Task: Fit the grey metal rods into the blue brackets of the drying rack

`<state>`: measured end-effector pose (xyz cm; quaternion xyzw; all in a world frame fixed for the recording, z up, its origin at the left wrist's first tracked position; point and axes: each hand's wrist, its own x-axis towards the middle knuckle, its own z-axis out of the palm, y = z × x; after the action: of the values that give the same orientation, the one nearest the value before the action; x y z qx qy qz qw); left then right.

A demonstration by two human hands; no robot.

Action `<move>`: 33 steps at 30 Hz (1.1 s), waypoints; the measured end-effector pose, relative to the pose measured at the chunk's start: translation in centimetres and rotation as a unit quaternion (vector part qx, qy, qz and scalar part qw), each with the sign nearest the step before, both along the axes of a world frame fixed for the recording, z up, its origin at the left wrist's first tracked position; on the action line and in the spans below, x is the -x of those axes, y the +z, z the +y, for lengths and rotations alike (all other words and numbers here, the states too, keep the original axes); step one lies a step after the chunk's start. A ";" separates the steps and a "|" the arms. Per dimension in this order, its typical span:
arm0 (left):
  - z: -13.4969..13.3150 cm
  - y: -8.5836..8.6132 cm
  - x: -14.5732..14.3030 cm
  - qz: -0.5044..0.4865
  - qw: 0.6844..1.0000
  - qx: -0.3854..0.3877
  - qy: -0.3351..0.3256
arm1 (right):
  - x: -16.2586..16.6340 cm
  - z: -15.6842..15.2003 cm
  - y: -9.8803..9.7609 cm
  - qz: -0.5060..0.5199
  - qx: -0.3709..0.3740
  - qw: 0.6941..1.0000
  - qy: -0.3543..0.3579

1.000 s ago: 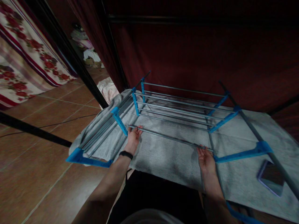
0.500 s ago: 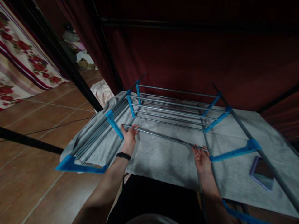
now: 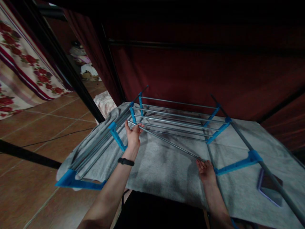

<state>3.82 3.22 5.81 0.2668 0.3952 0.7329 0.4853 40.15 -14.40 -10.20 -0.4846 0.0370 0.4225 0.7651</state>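
A thin grey metal rod (image 3: 170, 143) spans between my two hands, slanting down from left to right. My left hand (image 3: 133, 136) grips it near its left end, which is raised above the left blue bracket (image 3: 117, 137) and apart from it. My right hand (image 3: 206, 171) has its fingers closed around the rod's right end, beside the right blue bracket (image 3: 238, 163); whether that end touches the bracket is hidden by the fingers. Both brackets belong to a drying rack of grey tubes and blue plastic pieces. Several rods (image 3: 176, 120) cross its far part.
The rack lies on a bed with a grey cover (image 3: 164, 171). A phone (image 3: 270, 187) lies right of the rack, under a long tube (image 3: 271, 176). Black bed posts (image 3: 78, 79) and a dark red curtain (image 3: 190, 73) border it. A cable (image 3: 57, 137) crosses the tiled floor.
The left end of the rod has risen with my left hand, so the rod slants more steeply. My right hand stays by the right bracket. The view has tilted slightly upward.
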 end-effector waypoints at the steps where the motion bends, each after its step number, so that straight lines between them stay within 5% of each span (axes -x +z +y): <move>1: 0.2 0.5 -0.2 0.005 1.000 -0.015 -0.004 | -0.2 0.2 0.1 0.013 0.021 1.000 0.005; 6: 1.0 3.6 -0.9 0.023 0.995 -0.101 -0.016 | -0.4 0.3 1.1 0.054 0.084 0.994 0.043; 14: 0.5 6.9 -2.5 0.045 0.984 -0.148 -0.092 | 4.7 -1.4 2.1 0.010 0.024 0.988 0.150; 26: -3.7 4.4 -6.1 0.087 0.973 -0.097 -0.189 | 14.5 -1.1 6.1 -0.007 0.014 0.935 0.353; 33: -5.3 2.6 -6.8 0.104 0.961 -0.098 -0.238 | 18.8 -0.9 7.5 0.010 0.014 0.919 0.395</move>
<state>10.60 -2.08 8.41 0.4743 0.2944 0.5996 0.5735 21.30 -15.35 -2.66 -0.4661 -0.1442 0.6942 0.5291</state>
